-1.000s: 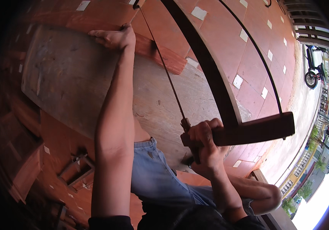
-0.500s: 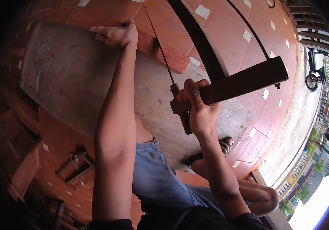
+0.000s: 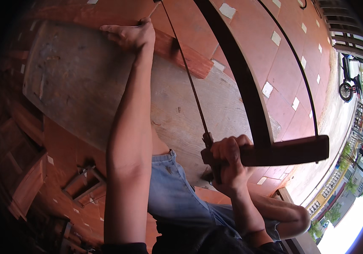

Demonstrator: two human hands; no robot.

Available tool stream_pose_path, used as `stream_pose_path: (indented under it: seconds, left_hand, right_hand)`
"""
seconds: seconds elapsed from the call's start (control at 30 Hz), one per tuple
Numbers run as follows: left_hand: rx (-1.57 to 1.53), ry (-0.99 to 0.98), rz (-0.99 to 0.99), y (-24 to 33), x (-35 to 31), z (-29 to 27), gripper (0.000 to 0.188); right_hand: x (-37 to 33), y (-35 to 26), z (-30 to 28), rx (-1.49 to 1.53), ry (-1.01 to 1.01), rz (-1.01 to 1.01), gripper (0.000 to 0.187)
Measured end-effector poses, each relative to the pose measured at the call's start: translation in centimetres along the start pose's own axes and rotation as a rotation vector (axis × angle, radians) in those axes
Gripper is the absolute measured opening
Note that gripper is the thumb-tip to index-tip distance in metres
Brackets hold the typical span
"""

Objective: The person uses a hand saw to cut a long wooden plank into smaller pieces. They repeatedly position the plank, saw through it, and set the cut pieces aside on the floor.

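My right hand (image 3: 231, 163) is closed round the end of a dark wooden frame saw (image 3: 249, 84), beside the blade's peg. The thin saw blade (image 3: 192, 86) runs away from me and crosses a reddish wooden beam (image 3: 190, 57) near its right end. My left hand (image 3: 132, 36) bears down on that beam to the left of the blade, some fingers stretched to the left and others bent over its near side. Under the beam lies a wide, worn grey-brown board (image 3: 75, 80).
Wooden frame pieces (image 3: 84, 184) and a reddish wooden piece (image 3: 27, 182) lie at the lower left. Reddish floor tiles (image 3: 287, 55) with pale inlays surround the board. A bent knee (image 3: 295, 220) is at the right. Farther off stands a motorbike (image 3: 348, 82).
My right hand has drawn the saw toward me and slightly right, so its end bar sits lower in view. My left hand stays on the beam.
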State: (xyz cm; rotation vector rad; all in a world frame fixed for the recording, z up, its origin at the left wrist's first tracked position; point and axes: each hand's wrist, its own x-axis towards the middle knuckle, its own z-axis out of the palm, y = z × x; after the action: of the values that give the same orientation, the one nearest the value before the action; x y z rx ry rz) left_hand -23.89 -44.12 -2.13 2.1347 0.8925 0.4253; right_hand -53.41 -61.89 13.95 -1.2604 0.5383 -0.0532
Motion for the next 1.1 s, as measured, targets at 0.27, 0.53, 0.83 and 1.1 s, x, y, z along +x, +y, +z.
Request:
stream_pose_path:
  seconds: [0.27, 0.53, 0.83, 1.1]
  left_hand:
    - [-0.057, -0.044, -0.028, 0.7, 0.3, 0.9, 0.13]
    - [-0.019, -0.027, 0.033, 1.8, -0.5, -0.7, 0.123]
    - [-0.013, -0.026, -0.02, 1.4, -0.2, -0.1, 0.127]
    - [-0.072, -0.009, 0.041, 1.0, -0.5, 0.4, 0.12]
  right_hand:
    - [7.3, -1.4, 4.4, -0.074, 0.001, 0.056, 0.03]
    - [-11.7, -8.8, -4.2, -0.091, -0.096, 0.046, 0.03]
    - [3.8, 0.8, 1.2, -0.026, -0.032, -0.042, 0.031]
    - [4.9, -1.4, 2.1, -0.065, -0.019, 0.042, 0.031]
